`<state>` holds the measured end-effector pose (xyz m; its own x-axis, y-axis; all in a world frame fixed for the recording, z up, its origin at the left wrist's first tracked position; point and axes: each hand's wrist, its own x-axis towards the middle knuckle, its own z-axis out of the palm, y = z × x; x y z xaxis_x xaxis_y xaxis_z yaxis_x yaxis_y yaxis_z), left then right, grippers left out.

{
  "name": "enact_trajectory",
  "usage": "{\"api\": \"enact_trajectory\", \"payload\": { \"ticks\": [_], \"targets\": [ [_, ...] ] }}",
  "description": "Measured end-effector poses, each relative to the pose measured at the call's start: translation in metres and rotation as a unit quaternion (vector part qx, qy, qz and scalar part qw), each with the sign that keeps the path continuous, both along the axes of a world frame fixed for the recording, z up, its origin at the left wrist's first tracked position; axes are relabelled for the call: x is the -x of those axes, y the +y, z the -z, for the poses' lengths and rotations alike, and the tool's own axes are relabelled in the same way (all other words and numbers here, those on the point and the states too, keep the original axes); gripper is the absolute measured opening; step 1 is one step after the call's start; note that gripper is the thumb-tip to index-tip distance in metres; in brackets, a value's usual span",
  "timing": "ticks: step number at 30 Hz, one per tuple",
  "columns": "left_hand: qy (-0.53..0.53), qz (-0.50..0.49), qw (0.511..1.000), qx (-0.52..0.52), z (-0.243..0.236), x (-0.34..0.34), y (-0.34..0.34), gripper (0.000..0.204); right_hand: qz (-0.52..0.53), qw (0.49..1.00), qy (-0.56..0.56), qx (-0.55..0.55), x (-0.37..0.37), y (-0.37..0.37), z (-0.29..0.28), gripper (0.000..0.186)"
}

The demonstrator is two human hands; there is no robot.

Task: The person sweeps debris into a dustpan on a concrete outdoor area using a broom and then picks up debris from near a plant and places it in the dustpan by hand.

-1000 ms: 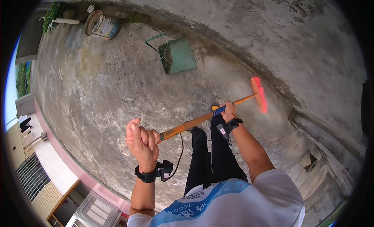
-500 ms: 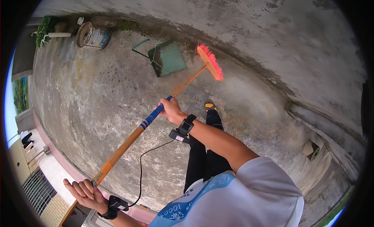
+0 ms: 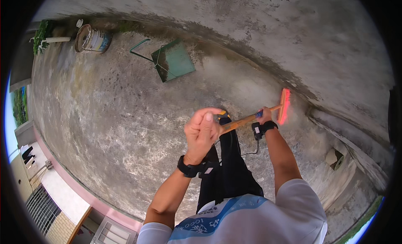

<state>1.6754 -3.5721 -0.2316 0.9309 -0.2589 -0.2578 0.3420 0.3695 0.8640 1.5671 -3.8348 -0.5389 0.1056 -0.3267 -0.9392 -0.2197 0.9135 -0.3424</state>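
Observation:
A long-handled broom [image 3: 239, 123] with a wooden handle, an orange head and pinkish-red bristles reaches to the right across the view. My left hand [image 3: 203, 133] is closed round the end of its handle, in front of my body. Further along, my right hand [image 3: 264, 116] grips the handle's blue-wrapped part, close to the broom head. The bristles [image 3: 285, 106] are near the foot of the concrete wall and look slightly blurred. A green dustpan [image 3: 180, 63] with a tubular handle lies on the floor to the far left of the broom; dark dirt shows in it.
A rough concrete wall [image 3: 318, 47] runs along the far and right side. At the far left stand a paint bucket [image 3: 95, 39] and a white pipe [image 3: 57, 39]. A ledge with a hole [image 3: 335, 159] lies at the right. My shoe [image 3: 224, 114] is below the handle.
The broom head has swung right and nearer along the wall, away from the dustpan. My left hand has come from the lower left to the middle; my right hand has moved right.

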Motion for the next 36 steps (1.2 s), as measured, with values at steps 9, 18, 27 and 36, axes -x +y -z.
{"api": "enact_trajectory", "payload": {
  "ticks": [9,18,27,36],
  "targets": [
    [-0.222,-0.249,0.926,-0.175,-0.181,0.003,0.180,0.025,-0.290,0.915,-0.210,-0.186,-0.195,0.287,-0.171,0.004],
    [-0.116,-0.222,0.965,-0.082,-0.159,0.015,0.225,0.021,-0.056,0.973,-0.146,-0.171,-0.085,0.283,-0.165,0.004],
    [-0.227,-0.077,0.964,-0.111,-0.139,0.017,0.256,0.021,-0.087,0.974,-0.139,-0.155,-0.126,0.360,-0.157,0.010],
    [-0.292,-0.064,0.949,-0.095,-0.223,-0.075,0.318,0.023,-0.033,0.926,-0.299,-0.229,-0.204,0.409,-0.239,0.004]
  ]
}}
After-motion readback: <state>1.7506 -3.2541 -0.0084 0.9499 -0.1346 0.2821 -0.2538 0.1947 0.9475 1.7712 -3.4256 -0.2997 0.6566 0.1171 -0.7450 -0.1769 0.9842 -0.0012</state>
